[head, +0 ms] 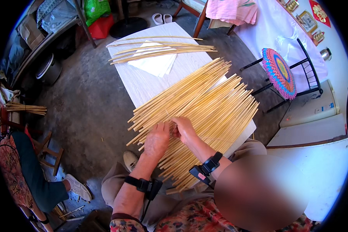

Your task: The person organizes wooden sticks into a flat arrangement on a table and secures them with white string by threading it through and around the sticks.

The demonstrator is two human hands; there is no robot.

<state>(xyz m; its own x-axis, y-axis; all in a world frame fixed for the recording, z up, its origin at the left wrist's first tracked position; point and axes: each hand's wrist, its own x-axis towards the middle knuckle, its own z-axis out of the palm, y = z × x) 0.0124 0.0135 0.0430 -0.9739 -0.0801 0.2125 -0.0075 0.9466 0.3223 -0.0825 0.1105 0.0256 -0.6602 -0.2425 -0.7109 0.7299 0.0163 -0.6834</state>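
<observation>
A row of straw-coloured plant stalks (208,121), laid side by side, covers the near part of a pale wood-grain table (127,84). My left hand (157,139) and my right hand (184,127) meet over the stalks at the row's left side, fingertips nearly touching. Between them the fingers pinch a thin pale strand or string; its tip stands up above the right fingers, and a thin line runs rightward across the stalks. Which hand holds which part is hidden by the fingers. At the far end, several loose stalks (162,52) lie across folded white paper or cloth (153,62).
A black metal chair with a crocheted round cover (279,74) stands at right, beside a white cabinet (310,130). At left a seated person's leg (34,171) shows near a small wooden stool (50,156) and a bundle of stalks (26,108). A lidded pot (49,69) sits further back.
</observation>
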